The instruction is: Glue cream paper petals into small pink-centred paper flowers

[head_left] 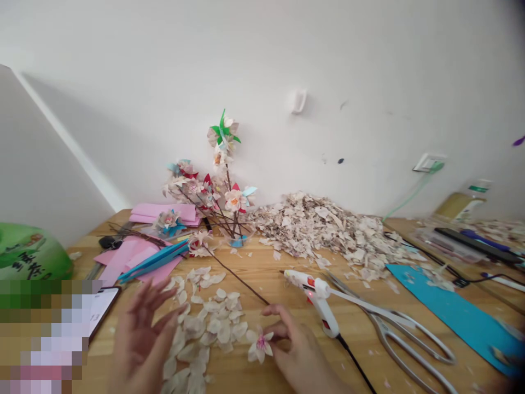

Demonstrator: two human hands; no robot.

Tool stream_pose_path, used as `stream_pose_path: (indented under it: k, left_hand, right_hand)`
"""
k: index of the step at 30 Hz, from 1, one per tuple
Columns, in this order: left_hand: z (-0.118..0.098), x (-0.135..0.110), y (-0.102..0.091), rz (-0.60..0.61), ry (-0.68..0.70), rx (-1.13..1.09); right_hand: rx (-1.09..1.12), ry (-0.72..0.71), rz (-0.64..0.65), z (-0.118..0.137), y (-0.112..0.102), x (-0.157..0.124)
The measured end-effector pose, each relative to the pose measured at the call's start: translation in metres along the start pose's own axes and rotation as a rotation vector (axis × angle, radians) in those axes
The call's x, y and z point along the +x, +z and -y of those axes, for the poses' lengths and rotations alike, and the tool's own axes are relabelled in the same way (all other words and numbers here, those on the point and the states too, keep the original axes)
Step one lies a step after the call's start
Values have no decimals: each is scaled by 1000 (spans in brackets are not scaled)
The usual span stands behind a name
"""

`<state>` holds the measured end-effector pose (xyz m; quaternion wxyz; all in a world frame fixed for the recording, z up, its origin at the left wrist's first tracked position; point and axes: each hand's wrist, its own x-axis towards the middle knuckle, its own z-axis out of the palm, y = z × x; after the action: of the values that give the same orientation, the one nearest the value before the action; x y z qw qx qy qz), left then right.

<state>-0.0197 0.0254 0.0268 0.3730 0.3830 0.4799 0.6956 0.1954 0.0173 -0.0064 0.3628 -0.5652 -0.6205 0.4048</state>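
Delicately pinched at its edge by the right hand (297, 350), a white, star-shaped, thin-petalled flower with a pink centre (261, 343) sits low at the near edge of the view, just beside a spread of loose, pale, papery petals (221, 323). The left hand (143, 339) is apart from it, fingers spread and grasping nothing. A thin brown twig (241, 280) ends at the right fingertips; whether they touch is unclear.

Too tight a pinch could crease or tear the flower, and a brushing wrist could scatter the petals. A white plastic glue gun (320, 298) lies near the right hand, its red light lit; if hot, it could burn a straying forearm, and a tug on its black cord (355, 358) could swing the nozzle toward the heap of dry, greyish-white petals (320, 230).

Beneath everything runs a pale, wood-grained surface (262, 262), set against a plain, scuffed white wall (164, 82) with a white socket (429, 162) at right.
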Motion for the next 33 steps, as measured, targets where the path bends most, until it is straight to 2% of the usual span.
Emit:
stream_pose_path:
  k: [2,5,7,10,13,15,21,25,29,33]
  left_hand:
    - [-2,15,-4,-134,103,51]
    - [1,29,-9,-163,136,105]
    - [3,31,-10,-105,130,138]
    - [2,28,-10,-3,15,207]
    - [0,24,-9,17,-117,268]
    - [1,24,-9,25,-158,272]
    - [7,27,-7,66,-150,216]
    - [8,26,-6,94,-108,260]
    - [13,22,-7,150,-18,340]
    - [18,21,-8,159,-8,350]
  right_hand:
    - [-68,-27,44,-1,-2,0]
    - [-207,-92,119,2,-5,0]
    - [-274,-117,142,5,-6,-1]
    - [-293,-114,154,10,-7,-3]
    - [-273,-130,144,11,-7,-4]
    - [-247,-149,138,10,-7,-5]
    - [-215,-211,149,9,-6,-8]
    - [-212,-235,193,8,-11,-10]
    - [-177,-181,210,9,-14,-10]
    - [-142,-131,178,9,-14,-7]
